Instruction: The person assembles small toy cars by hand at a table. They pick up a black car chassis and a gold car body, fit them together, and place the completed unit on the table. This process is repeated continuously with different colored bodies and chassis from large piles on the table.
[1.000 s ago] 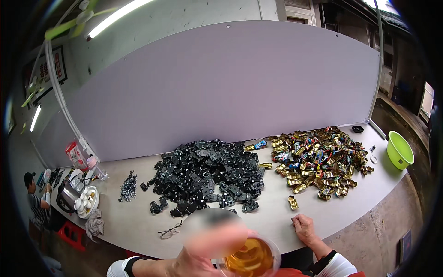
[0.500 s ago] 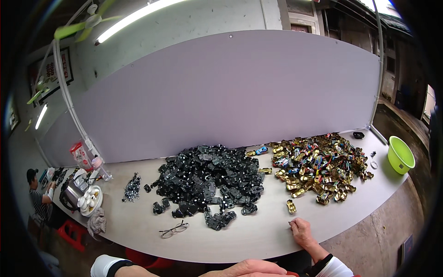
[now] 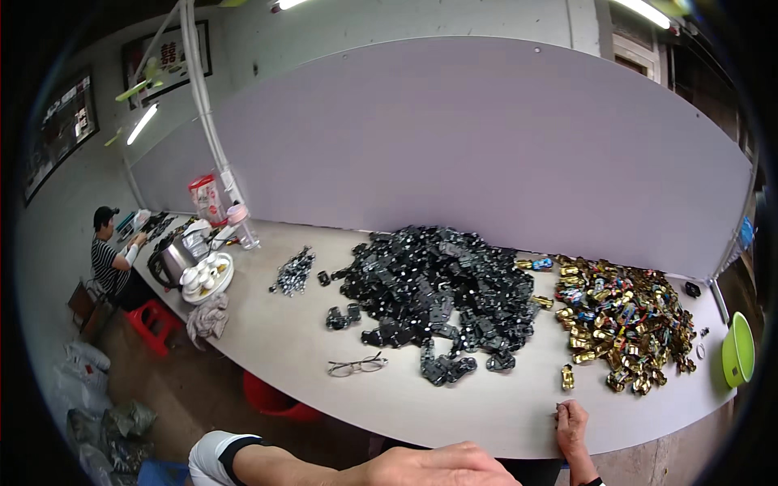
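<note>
My right hand rests at the near edge of the table, its fingers curled closed. A small dark bit shows at the fingertips, too small to name. Just beyond that hand, a single gold toy car lies apart from a large pile of gold and coloured toy car bodies. My left hand is low at the bottom edge, back upward, with its fingers cut off by the frame. A heap of black toy car bases covers the middle of the table.
Eyeglasses and a small pile of shiny metal parts lie left of the black heap. Further left are a tray of cups, a kettle and a cloth. A green basin stands far right. Another person works at the far left.
The view has turned left, so the table's things appear further right. More of my left forearm shows. My right hand stays closed near the single gold car.
</note>
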Available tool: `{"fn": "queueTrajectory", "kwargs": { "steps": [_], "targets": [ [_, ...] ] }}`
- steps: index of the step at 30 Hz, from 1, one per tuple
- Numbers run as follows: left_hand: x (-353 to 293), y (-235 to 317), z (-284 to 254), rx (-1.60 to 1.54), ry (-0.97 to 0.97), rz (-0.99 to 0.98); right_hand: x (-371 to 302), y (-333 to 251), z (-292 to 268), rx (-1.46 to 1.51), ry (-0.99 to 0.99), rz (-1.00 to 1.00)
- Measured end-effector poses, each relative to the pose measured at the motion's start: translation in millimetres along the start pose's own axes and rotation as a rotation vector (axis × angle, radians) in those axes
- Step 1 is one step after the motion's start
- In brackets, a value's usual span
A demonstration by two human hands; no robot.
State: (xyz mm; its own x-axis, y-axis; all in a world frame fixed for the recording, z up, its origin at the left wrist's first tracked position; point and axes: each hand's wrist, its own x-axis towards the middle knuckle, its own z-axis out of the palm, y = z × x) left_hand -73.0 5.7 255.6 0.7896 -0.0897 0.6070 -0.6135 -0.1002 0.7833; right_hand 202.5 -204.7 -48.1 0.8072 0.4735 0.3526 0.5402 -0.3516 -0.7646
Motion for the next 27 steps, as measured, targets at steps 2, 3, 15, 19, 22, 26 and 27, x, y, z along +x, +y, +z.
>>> {"fn": "queueTrajectory", "kwargs": {
  "steps": [2,3,15,19,22,26,27],
  "targets": [
    [-19.4,-5.5,-9.3,-0.024,0.058,-0.13,2.1,3.8,4.4,0.022,-0.028,-0.017],
    [-29.6,-7.0,-14.5,-0.022,0.11,-0.179,3.4,3.9,7.9,0.036,-0.041,-0.028],
    [-169.4,-152.8,-205.5,0.266,1.183,-0.328,4.2,-3.3,11.3,0.056,-0.026,-0.003],
    [-224.4,-181.7,-270.0,0.497,1.52,-0.406,3.8,-4.9,10.6,0.019,-0.017,-0.006],
    [-262.6,-204.4,-311.5,0.642,1.659,-0.494,1.0,-9.3,5.6,-0.003,0.0,0.046],
    [-314.1,-215.0,-341.6,0.89,1.822,-0.541,2.6,-5.4,7.5,-0.06,0.008,0.004],
    [-342.2,-213.5,-355.6,0.962,1.78,-0.562,5.3,-3.1,9.2,-0.068,-0.011,-0.059]
  ]
}}
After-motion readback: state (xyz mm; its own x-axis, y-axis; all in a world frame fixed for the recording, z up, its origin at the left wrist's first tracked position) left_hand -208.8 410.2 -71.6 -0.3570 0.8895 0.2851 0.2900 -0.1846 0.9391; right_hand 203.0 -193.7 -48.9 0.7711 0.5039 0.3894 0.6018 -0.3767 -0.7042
